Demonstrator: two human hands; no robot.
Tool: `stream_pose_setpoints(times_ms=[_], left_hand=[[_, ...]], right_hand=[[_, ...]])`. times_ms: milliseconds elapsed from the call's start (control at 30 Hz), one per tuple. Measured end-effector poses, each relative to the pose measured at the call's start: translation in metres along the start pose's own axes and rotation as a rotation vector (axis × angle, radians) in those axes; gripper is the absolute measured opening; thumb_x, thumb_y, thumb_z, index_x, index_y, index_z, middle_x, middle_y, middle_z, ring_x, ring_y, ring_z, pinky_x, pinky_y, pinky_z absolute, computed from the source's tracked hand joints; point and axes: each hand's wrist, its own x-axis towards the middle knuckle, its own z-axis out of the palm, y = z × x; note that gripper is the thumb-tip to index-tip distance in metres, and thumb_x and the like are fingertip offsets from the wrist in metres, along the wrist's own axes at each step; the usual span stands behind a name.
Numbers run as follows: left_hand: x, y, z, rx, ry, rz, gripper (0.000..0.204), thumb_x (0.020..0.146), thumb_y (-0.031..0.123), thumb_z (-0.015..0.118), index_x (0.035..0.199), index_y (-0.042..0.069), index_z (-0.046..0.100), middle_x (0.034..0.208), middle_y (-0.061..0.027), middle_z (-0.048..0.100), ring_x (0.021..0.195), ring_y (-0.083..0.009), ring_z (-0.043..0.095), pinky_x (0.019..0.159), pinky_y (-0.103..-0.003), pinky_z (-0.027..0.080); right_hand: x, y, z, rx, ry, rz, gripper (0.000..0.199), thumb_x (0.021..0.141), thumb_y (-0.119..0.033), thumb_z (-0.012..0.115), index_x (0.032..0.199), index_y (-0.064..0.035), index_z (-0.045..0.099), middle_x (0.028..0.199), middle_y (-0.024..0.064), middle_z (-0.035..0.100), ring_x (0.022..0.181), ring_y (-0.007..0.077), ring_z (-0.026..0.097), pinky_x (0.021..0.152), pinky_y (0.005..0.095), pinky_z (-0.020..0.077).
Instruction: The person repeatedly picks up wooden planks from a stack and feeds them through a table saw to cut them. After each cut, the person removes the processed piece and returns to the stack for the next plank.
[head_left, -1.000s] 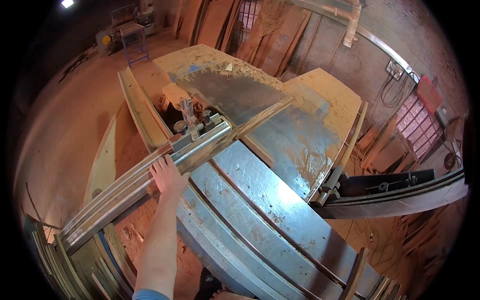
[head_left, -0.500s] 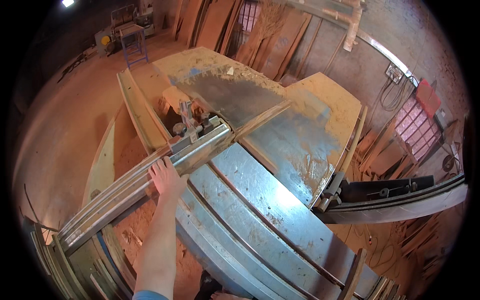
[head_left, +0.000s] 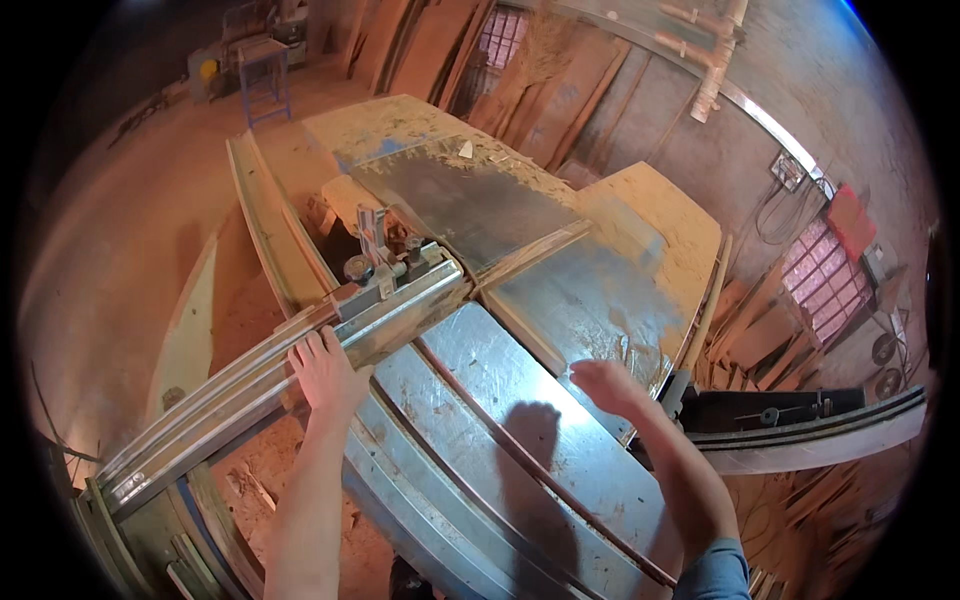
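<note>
Silvery metal forms the rail (head_left: 205, 418) under the left hand (head_left: 328, 376), whose part-spread fingers lie over it and should press evenly, while the right hand (head_left: 612, 390), fingers nearly straight, seemingly empty, hangs near the short wooden strip (head_left: 522, 332) on the metal table (head_left: 470, 345).

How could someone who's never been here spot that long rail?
Find the big grooved metal table. The long rail slants from there to the picture's lower left, the left hand resting on it. Unlike the tan channel beyond, it has bright silver stripes.
</note>
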Motion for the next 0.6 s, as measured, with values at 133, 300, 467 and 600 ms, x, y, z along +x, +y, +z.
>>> stream_pose_setpoints(times_ms=[133, 300, 467, 600], left_hand=[[0.002, -0.005, 0.003, -0.01, 0.01, -0.003, 0.094, 0.069, 0.043, 0.085, 0.138, 0.0, 0.038, 0.129, -0.019, 0.045, 0.125, -0.036, 0.041, 0.111, -0.052, 0.027], [0.002, -0.003, 0.006, -0.013, 0.04, 0.014, 0.095, 0.069, 0.043, 0.085, 0.139, 0.0, 0.037, 0.13, -0.0196, 0.044, 0.126, -0.0371, 0.04, 0.112, -0.054, 0.026], [-0.002, -0.014, 0.022, 0.012, 0.172, 0.124, 0.095, 0.069, 0.037, 0.086, 0.141, -0.001, 0.038, 0.131, -0.022, 0.042, 0.13, -0.0409, 0.036, 0.114, -0.056, 0.024], [-0.019, -0.023, 0.033, 0.04, 0.257, 0.274, 0.071, 0.074, 0.026, 0.082, 0.133, 0.002, 0.05, 0.131, -0.0186, 0.045, 0.128, -0.0385, 0.04, 0.112, -0.054, 0.032]], right_hand=[[0.073, -0.009, -0.028, -0.206, 0.07, 0.193, 0.031, 0.094, -0.031, 0.058, 0.108, -0.0051, 0.068, 0.111, 0.0199, 0.069, 0.106, 0.0381, 0.064, 0.091, 0.0481, 0.0509], [0.135, 0.019, -0.029, -0.415, 0.193, 0.093, 0.045, 0.087, -0.026, 0.07, 0.125, -0.0058, 0.059, 0.123, 0.0179, 0.062, 0.119, 0.037, 0.057, 0.097, 0.0449, 0.0488], [0.192, -0.008, -0.017, -0.489, 0.226, -0.034, 0.063, 0.082, -0.02, 0.074, 0.136, -0.0041, 0.046, 0.141, 0.013, 0.05, 0.132, 0.0329, 0.046, 0.102, 0.0457, 0.0461], [0.226, -0.012, -0.006, -0.47, 0.165, -0.083, 0.073, 0.08, -0.012, 0.073, 0.144, -0.0062, 0.039, 0.152, 0.0121, 0.039, 0.142, 0.0335, 0.036, 0.108, 0.0463, 0.0429]])
